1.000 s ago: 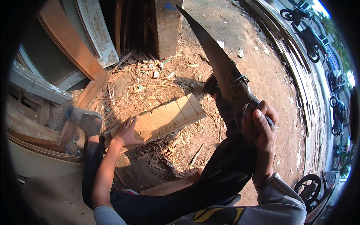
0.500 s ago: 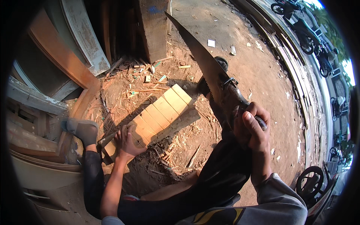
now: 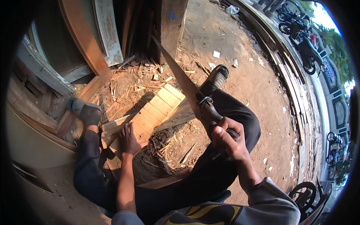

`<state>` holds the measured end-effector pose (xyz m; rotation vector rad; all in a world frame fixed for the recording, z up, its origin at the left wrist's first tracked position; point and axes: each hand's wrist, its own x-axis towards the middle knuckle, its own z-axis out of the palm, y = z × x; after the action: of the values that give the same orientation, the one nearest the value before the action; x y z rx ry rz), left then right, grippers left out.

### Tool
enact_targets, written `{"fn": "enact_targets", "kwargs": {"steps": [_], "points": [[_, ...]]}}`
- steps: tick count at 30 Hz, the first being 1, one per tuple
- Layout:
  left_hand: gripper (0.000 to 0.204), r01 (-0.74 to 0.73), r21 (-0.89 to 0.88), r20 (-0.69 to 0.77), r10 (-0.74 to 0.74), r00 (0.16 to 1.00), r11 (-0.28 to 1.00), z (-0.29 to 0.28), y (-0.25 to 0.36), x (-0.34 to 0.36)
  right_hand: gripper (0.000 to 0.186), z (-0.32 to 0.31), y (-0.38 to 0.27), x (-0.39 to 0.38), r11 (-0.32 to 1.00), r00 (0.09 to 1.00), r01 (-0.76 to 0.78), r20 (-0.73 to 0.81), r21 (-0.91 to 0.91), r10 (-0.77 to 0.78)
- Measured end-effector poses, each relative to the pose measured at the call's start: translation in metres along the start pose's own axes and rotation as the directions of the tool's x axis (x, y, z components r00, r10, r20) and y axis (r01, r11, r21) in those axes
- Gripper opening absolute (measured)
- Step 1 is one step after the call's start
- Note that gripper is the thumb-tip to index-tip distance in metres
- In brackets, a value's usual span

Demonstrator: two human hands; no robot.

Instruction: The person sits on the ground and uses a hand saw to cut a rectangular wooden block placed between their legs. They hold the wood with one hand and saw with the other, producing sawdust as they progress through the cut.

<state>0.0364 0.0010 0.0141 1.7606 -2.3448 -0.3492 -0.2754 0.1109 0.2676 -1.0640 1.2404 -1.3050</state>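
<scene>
My right hand (image 3: 231, 139) is wrapped around the dark handle of a handsaw (image 3: 180, 78). Its long blade is raised and points up and to the left, apart from the wood. A pale wooden block (image 3: 160, 108) with several cross lines on its top lies slanted in front of me. My left hand (image 3: 131, 141) grips the block's near end, fingers over the top and thumb out to the right. Under and beside the block rests a longer timber (image 3: 182, 115).
Old door and window frames (image 3: 80, 35) lean at the left beside a thick wooden post (image 3: 172, 30). Wood scraps (image 3: 127, 88) litter the dirt around the block. My sandalled feet (image 3: 217, 77) stand on both sides. Planks (image 3: 283, 71) and motorbikes (image 3: 307, 54) line the right.
The saw and my right hand have come lower and to the left, bringing the blade nearer the block. My left hand stays on the block's end. The view has shifted a little.
</scene>
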Motion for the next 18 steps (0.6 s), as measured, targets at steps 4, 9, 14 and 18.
{"fn": "enact_targets", "kwargs": {"steps": [4,9,14,18], "points": [[0.109,-0.140,-0.122,0.008,0.142,0.990,0.983,0.005,-0.029,-0.001,0.032,0.025,0.024,-0.034,0.991,0.991,-0.107,0.077,-0.076,0.113],[0.112,-0.206,-0.030,0.216,0.208,0.954,0.978,-0.009,-0.030,0.002,0.032,0.044,0.038,-0.072,0.965,0.959,-0.256,0.107,-0.066,0.261],[0.114,-0.144,0.212,0.122,0.120,0.985,0.967,0.009,-0.014,-0.024,0.034,0.070,0.072,-0.068,0.944,0.946,-0.278,0.117,-0.178,0.301],[0.114,-0.099,0.292,-0.007,0.106,0.994,0.951,0.017,0.002,-0.029,0.035,0.071,0.078,-0.062,0.945,0.946,-0.261,0.145,-0.198,0.291]]}}
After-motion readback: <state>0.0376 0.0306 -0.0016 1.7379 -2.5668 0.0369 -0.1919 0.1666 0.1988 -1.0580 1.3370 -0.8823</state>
